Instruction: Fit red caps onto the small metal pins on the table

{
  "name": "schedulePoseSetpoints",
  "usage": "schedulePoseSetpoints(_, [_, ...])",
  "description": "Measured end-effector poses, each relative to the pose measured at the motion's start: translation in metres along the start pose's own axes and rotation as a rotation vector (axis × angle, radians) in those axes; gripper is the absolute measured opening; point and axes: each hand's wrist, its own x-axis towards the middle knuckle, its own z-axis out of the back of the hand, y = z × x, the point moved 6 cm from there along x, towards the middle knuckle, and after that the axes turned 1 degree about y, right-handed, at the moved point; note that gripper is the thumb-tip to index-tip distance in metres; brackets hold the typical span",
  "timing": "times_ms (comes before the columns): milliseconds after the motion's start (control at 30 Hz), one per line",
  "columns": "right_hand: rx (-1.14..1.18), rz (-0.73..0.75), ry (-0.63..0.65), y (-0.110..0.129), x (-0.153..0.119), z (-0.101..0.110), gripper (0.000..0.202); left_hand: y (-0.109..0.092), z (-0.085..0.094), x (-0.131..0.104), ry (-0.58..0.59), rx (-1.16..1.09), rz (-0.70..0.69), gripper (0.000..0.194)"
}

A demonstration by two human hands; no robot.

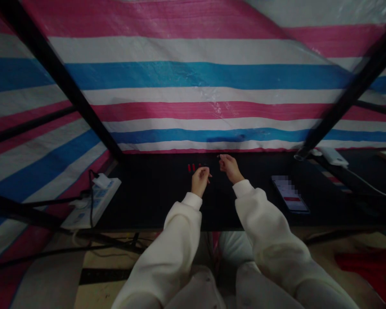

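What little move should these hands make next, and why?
Perhaps the right hand should move closer to the left hand: it seems to pinch a tiny thing, too small to identify, and the hands are apart, the left one beside the red pieces on the black table.

On the flat black tabletop point(148, 206): short red cylindrical pieces point(189, 168) in a row; bare left hand point(200, 181), fingers curled, just beside them; bare right hand point(230, 168), pinching a tiny indistinct item point(218, 156); lit rectangular phone point(289, 195); white plastic power strip point(104, 199).
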Motion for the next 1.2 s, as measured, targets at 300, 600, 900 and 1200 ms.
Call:
schedulePoseSetpoints(300, [0.609, -0.065, 0.004, 0.030, -0.058, -0.008, 0.025, -0.039, -0.030, -0.002, 0.102, 0.028, -0.096, 0.028])
schedulePoseSetpoints(600, [0.520, 0.108, -0.375, 0.047, -0.066, 0.034, 0.027, -0.052, -0.022, -0.013, 0.133, 0.098, -0.154, 0.026])
schedulePoseSetpoints(900, [0.596, 0.064, -0.263, 0.051, -0.070, 0.026, 0.028, -0.051, -0.021, -0.012, 0.144, 0.080, -0.136, 0.029])
schedulePoseSetpoints(1200, [0.665, 0.005, -0.188, 0.042, -0.068, 0.020, 0.024, -0.058, -0.024, -0.009, 0.189, 0.061, -0.090, 0.031])
